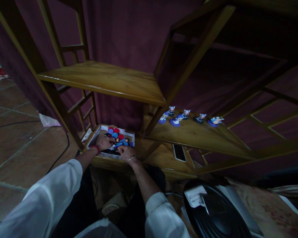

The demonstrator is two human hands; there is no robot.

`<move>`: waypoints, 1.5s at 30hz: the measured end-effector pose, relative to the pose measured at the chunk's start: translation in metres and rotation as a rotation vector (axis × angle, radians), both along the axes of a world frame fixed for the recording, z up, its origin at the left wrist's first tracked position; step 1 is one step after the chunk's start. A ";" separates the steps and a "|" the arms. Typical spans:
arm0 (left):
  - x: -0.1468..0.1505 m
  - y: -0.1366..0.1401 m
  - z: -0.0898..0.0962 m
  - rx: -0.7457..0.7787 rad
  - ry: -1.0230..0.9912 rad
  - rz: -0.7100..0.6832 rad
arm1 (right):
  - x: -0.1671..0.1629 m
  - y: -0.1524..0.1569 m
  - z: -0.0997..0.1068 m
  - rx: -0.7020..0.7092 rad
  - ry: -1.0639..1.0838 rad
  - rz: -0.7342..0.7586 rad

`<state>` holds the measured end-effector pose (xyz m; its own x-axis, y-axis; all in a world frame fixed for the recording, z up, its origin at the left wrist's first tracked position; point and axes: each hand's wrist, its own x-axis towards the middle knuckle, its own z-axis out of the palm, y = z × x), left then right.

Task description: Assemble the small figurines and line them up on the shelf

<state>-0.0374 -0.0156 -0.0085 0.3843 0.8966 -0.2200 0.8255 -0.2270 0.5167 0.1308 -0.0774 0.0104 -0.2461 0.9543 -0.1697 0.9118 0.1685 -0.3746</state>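
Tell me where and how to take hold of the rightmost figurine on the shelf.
Probably best to pinch the rightmost figurine by its purple base, bringing the right hand in from the front of the shelf. The round base looks broad and smooth, whereas the figure above has small projecting parts. The dark-based figurine stands to its left.

Lie jumbled in a shallow, open white box (129,135), at eight o'clock from the view's centre. Appear as small figurines (126,142), mainly blue and dark, around three to six o'clock inside; show round red, purple and blue discs (116,130) towards twelve.
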 end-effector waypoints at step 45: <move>0.007 -0.008 0.006 -0.047 -0.104 0.123 | 0.001 -0.004 0.000 0.047 0.027 -0.042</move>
